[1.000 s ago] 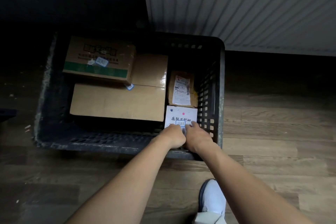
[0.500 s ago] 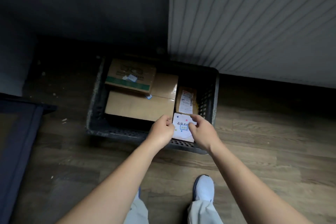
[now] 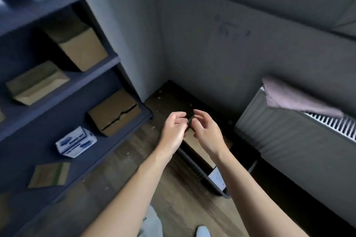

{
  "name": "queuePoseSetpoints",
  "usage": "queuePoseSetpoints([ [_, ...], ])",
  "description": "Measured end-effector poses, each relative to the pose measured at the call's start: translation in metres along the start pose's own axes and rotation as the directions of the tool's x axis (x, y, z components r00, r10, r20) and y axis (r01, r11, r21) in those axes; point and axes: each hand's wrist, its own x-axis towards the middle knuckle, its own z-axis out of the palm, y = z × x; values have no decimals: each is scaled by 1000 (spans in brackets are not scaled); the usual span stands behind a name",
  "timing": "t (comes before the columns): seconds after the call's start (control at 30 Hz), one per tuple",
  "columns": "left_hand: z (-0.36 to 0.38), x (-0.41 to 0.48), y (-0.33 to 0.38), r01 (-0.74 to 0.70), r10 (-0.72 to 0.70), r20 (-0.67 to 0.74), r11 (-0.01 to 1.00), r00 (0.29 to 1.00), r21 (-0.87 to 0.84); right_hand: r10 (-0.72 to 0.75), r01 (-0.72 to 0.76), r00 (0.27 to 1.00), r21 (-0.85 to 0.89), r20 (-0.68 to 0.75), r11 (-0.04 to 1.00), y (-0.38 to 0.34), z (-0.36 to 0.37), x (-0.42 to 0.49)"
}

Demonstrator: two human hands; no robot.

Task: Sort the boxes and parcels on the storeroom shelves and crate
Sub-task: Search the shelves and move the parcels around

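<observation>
Dark crate (image 3: 194, 167): long axis 11-to-5 o'clock. White parcel (image 3: 217, 177) at its 5 o'clock end. Left hand (image 3: 174, 131), right hand (image 3: 206, 132): loosely curled, empty.

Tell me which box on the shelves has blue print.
The small white box on the low shelf, left of the cardboard box with the jagged seam. The other boxes there are brown, with no blue.
</observation>
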Motion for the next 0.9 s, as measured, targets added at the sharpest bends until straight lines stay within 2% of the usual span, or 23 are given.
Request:
queuePoseSetpoints([
  [0.13, -66, -54, 35, -72, 60, -203, 996, 977, -52, -130, 133, 983, -14, 132, 991, -70, 31, -42],
  [0.3, -153, -127, 52, -164, 136, -419, 986, 898, -30, -279, 289, 918, 8, 282, 957, -135, 90, -93],
  [0.4, -213, -174, 53, -219, 175, -535, 975, 827, -20, -372, 379, 855, 55, 362, 924, -173, 139, -134],
  [0.53, -304, -251, 45, -303, 240, -665, 953, 707, 21, -486, 466, 736, 168, 471, 868, -223, 219, -207],
  [0.73, -431, -378, 19, -337, 297, -784, 934, 546, 120, -570, 471, 574, 332, 588, 817, -263, 345, -343],
  [0.9, -539, -483, -24, -306, 292, -850, 938, 439, 164, -597, 438, 481, 414, 642, 798, -281, 450, -457],
])
